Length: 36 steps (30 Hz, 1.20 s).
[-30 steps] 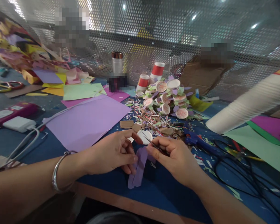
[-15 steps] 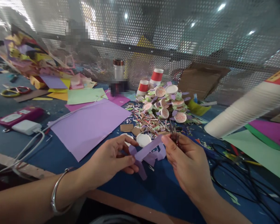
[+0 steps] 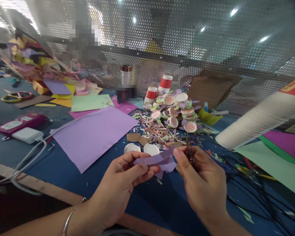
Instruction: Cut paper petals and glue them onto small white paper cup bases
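My left hand [image 3: 127,183] pinches one end of a purple paper strip [image 3: 157,158] between thumb and fingers. The strip's other end meets the thumb and forefinger of my right hand [image 3: 203,178]. Tucked in my right fingers is a dark, slim tool that looks like small scissors [image 3: 189,154], its points upward. Behind and below the strip lie more cut purple paper pieces [image 3: 167,166]. Two white paper discs, the left one [image 3: 132,147] and the right one [image 3: 151,149], rest just beyond my left fingertips.
Paper scraps [image 3: 159,134] are strewn before a pile of decorated cup bottoms [image 3: 173,111]. A purple sheet [image 3: 95,134] lies left, near a white charger [image 3: 28,134] and scissors [image 3: 17,96]. Stacked paper cups [image 3: 258,114] lean at right, above black cables [image 3: 258,190].
My left hand has moved up and right, and the strip lies flatter than before. The purple piece that hung below my left fingers no longer shows there. My right hand has shifted slightly right.
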Each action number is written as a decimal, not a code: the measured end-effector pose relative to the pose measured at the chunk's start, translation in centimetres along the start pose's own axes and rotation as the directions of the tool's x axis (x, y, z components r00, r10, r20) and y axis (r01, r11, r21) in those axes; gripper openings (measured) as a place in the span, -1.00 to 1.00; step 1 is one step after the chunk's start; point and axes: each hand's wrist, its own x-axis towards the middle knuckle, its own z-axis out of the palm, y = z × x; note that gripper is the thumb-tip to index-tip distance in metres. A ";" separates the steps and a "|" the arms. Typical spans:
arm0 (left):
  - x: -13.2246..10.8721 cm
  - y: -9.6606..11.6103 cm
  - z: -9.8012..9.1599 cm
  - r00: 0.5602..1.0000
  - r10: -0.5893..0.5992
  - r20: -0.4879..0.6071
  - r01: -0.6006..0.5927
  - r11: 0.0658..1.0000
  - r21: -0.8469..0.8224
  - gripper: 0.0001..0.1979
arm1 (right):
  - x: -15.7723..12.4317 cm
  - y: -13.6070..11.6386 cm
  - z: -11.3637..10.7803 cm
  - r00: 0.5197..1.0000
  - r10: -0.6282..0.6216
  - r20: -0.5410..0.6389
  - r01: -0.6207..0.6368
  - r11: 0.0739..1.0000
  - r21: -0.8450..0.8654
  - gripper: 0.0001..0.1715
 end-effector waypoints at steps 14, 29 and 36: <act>-0.3 0.7 -0.7 0.988 0.144 0.051 -0.151 0.970 0.193 -0.73 | 0.0 -0.7 -0.2 0.994 -0.081 0.068 0.087 0.992 -0.097 -0.76; -0.4 2.7 -1.4 0.955 0.289 -0.063 -0.256 0.916 0.310 -0.79 | 0.3 -0.5 -0.3 0.983 -0.080 0.167 0.093 0.993 -0.073 -0.77; -0.3 2.3 -1.7 0.966 0.256 -0.024 -0.234 0.913 0.336 -0.82 | 0.3 -0.6 -0.3 0.979 -0.071 0.191 0.090 0.992 -0.093 -0.76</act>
